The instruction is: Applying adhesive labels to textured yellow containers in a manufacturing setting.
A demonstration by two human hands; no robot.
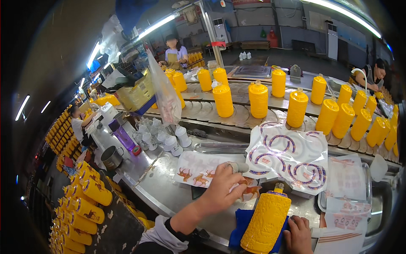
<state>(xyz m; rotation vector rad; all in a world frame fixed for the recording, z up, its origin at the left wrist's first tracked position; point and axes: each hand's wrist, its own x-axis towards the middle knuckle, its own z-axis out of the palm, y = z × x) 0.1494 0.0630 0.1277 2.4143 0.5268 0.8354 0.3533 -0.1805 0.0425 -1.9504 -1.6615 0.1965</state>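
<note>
My left hand (220, 189) reaches over the metal bench from the lower left, thumb and fingers pinched on a decal with an orange-brown figure (252, 192). Beneath and beside it lies a decal sheet (191, 169) with similar figures. A yellow embossed bottle (266, 221) with a patterned band at its neck lies tilted on a blue cloth (242, 218) in front of me. My right hand (298, 235) rests beside the bottle's right side, fingers stretched out over the cloth's edge and not wrapped round anything. Whether its thumb touches the bottle is hard to tell.
A sheet of ring-shaped decals (287, 156) lies beyond the bottle, more sheets (344, 178) to the right near a sink (382, 203). Yellow bottles (258, 100) line a plated conveyor (194, 108). Small white bottles (171, 145) and a metal mug (112, 158) stand left. Other people work farther off.
</note>
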